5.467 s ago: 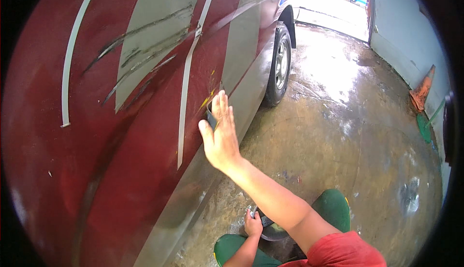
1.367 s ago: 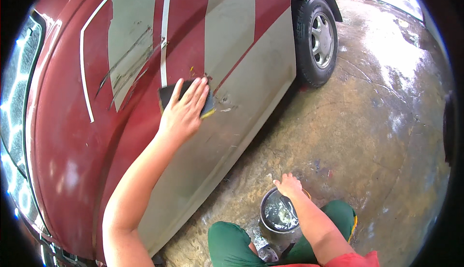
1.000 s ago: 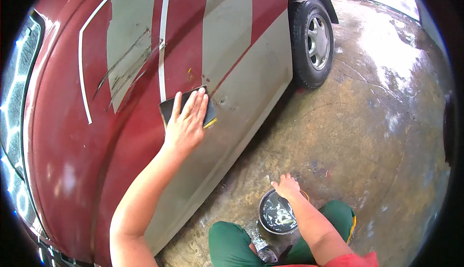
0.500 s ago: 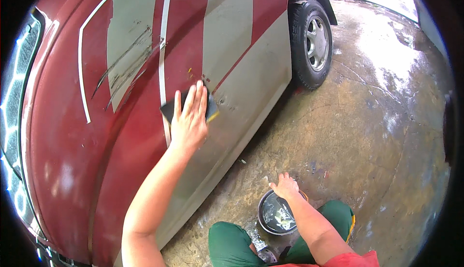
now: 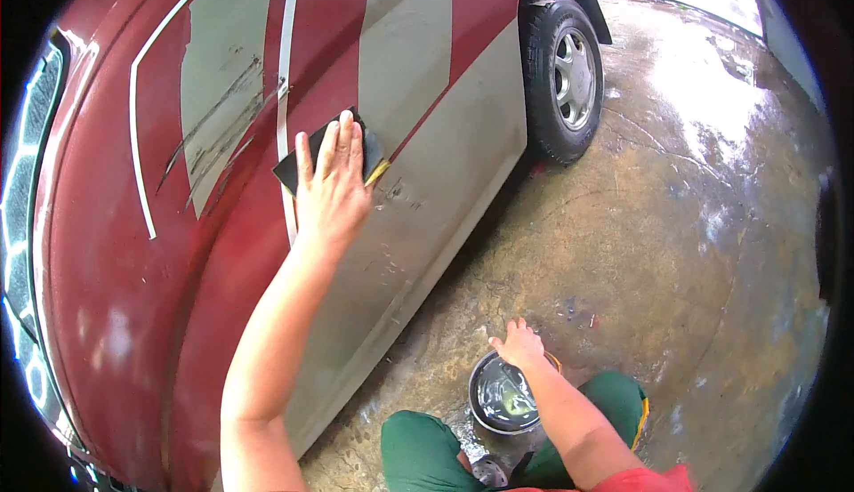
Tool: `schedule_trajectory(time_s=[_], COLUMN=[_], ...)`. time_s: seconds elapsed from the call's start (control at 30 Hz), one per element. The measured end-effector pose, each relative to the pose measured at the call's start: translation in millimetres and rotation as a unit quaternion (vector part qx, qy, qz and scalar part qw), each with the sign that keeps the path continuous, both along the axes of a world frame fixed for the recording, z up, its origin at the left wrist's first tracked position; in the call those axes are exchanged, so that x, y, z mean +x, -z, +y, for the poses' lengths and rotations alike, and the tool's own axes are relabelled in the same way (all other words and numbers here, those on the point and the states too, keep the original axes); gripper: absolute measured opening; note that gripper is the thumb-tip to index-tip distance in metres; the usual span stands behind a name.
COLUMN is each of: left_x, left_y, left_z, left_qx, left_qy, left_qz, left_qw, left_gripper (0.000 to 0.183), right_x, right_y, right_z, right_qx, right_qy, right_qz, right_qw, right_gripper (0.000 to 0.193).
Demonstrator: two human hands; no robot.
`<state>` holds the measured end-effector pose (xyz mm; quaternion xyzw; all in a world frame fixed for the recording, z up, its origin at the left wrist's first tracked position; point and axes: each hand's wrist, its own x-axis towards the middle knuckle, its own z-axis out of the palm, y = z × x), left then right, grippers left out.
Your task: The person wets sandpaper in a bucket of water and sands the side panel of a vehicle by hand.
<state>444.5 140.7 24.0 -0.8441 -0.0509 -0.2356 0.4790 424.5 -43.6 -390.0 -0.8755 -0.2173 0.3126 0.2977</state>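
My left hand [image 5: 331, 185] lies flat with its fingers stretched over a dark sheet of sandpaper [image 5: 289, 172], pressing it to the side of a red and grey car [image 5: 240, 252]. A bit of yellow shows at the sheet's lower right edge; what it belongs to is hidden. My right hand [image 5: 520, 345] is held at the far rim of a round bucket [image 5: 474, 403], fingers apart and nothing in them. Water with a pale shape in it fills the bucket, partly covered by my right forearm.
Dark scratches [image 5: 213, 136] cross a grey patch on the panel, beside a white stripe [image 5: 285, 56]. A wheel [image 5: 569, 78] stands at the upper right. Wet, stained concrete floor [image 5: 658, 252] spreads to the right. My green-clad knees [image 5: 422, 447] flank the bucket.
My left hand and the sandpaper have slid upward along the car panel. My right hand stays by the bucket, where the water's surface looks different. The view has shifted slightly.
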Motion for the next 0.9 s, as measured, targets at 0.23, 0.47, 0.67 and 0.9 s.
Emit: schedule_trajectory(time_s=[0.23, 0.47, 0.67, 0.9], left_x=[-10.8, -28.8, 12.3, -26.6], left_y=[-4.7, -10.8, -29.4, -14.2], left_z=[9.9, 17.9, -0.2, 18.4], left_qx=[0.017, 0.011, 0.061, 0.021], left_qy=[0.029, 0.040, 0.022, 0.046], left_qz=[0.003, -0.002, 0.027, 0.058], left_qw=[0.999, 0.999, 0.997, 0.997], left_gripper=[0.072, 0.070, 0.072, 0.066], right_x=[2.9, 8.7, 4.5, 5.8], right_y=[3.6, 7.5, 3.5, 13.5], right_z=[-8.9, -11.0, -7.4, -18.1], right_qx=[0.013, 0.004, 0.031, 0.027], right_qy=[0.004, -0.003, -0.007, 0.003], right_qz=[-0.006, -0.004, -0.009, -0.016], right_qw=[1.000, 1.000, 0.999, 0.999], right_gripper=[0.077, 0.078, 0.078, 0.077])
